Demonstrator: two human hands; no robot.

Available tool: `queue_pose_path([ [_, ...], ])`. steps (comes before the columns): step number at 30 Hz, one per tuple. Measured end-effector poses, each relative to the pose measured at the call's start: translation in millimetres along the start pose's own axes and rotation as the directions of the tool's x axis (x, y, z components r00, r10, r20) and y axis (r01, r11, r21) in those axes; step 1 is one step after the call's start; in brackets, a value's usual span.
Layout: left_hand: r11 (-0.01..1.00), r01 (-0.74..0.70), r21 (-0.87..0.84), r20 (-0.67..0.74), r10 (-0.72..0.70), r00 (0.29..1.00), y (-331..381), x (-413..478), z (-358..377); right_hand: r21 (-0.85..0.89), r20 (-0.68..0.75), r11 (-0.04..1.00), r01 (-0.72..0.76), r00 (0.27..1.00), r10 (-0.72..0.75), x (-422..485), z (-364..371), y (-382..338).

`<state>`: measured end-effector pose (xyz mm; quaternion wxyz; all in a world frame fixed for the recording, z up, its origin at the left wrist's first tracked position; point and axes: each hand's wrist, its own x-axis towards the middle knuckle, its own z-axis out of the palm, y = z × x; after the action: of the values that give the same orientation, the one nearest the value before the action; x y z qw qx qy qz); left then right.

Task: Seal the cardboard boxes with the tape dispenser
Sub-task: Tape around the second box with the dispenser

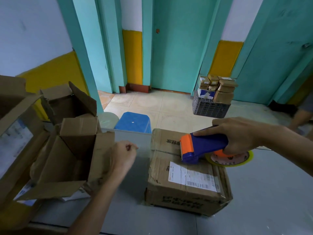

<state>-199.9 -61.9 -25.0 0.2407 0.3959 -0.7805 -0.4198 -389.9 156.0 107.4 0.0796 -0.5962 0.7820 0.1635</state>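
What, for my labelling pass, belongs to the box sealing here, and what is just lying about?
Job: tape dispenser, held by right hand; closed box under it; open boxes at left.
Lying about: blue stool; crate of parcels.

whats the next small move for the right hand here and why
Probably press the tape dispenser down onto the seam of the closed box and start drawing it along. The right hand grips it just above that seam, while the left hand is curled, holding nothing.
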Motion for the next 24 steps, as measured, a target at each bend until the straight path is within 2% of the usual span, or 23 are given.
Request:
queue_pose_path([
  [6, 0.984, -0.018, 0.18, 0.02, 0.015, 1.0, -15.3, -10.9, 16.1, 0.004, -0.002, 1.0, 0.013, 1.0, -0.013, 4.0, 0.2, -2.5],
  [12, 0.988, 0.115, 0.106, 0.143, -0.129, 0.981, -18.6, -24.4, 45.5, -0.065, -0.008, 0.997, 0.042, 0.999, -0.043, 10.3, 2.1, -12.9],
  [15, 0.939, 0.089, 0.333, 0.226, -0.171, 0.959, -12.4, -19.9, 37.6, -0.088, 0.01, 0.995, 0.042, 0.999, -0.041, 15.8, 0.6, -15.7],
  [17, 0.813, 0.048, 0.58, 0.334, -0.292, 0.896, -19.9, -15.3, 28.9, -0.076, 0.021, 0.997, 0.03, 0.999, -0.029, 17.1, -0.7, -15.7],
  [18, 0.763, 0.021, 0.646, 0.379, -0.345, 0.858, -26.1, -15.0, 25.8, -0.075, 0.019, 0.997, 0.027, 0.999, -0.026, 17.0, -0.4, -16.0],
  [19, 0.768, 0.032, 0.64, 0.396, -0.365, 0.843, -29.3, -14.0, 22.4, -0.081, 0.014, 0.996, 0.026, 1.0, -0.025, 17.0, 0.4, -15.8],
  [20, 0.827, 0.091, 0.555, 0.378, -0.349, 0.858, -28.2, -11.7, 18.8, -0.087, 0.012, 0.996, 0.025, 1.0, -0.024, 16.7, 1.1, -16.0],
  [21, 0.899, 0.16, 0.406, 0.329, -0.308, 0.893, -22.3, -9.9, 14.4, -0.087, 0.012, 0.996, 0.025, 1.0, -0.024, 16.1, 1.6, -16.2],
  [22, 0.956, 0.171, 0.24, 0.232, -0.228, 0.946, -10.8, -8.1, 9.8, -0.084, 0.012, 0.996, 0.027, 1.0, -0.026, 15.5, 1.4, -16.4],
  [23, 0.99, 0.076, 0.117, 0.107, -0.089, 0.99, 4.1, -5.6, 6.0, -0.082, 0.009, 0.996, 0.028, 1.0, -0.027, 15.8, 1.1, -16.6],
  [24, 0.994, -0.079, 0.076, 0.012, 0.079, 0.997, 21.8, -5.0, 3.4, -0.083, 0.007, 0.996, 0.028, 1.0, -0.027, 16.3, 0.7, -17.4],
])
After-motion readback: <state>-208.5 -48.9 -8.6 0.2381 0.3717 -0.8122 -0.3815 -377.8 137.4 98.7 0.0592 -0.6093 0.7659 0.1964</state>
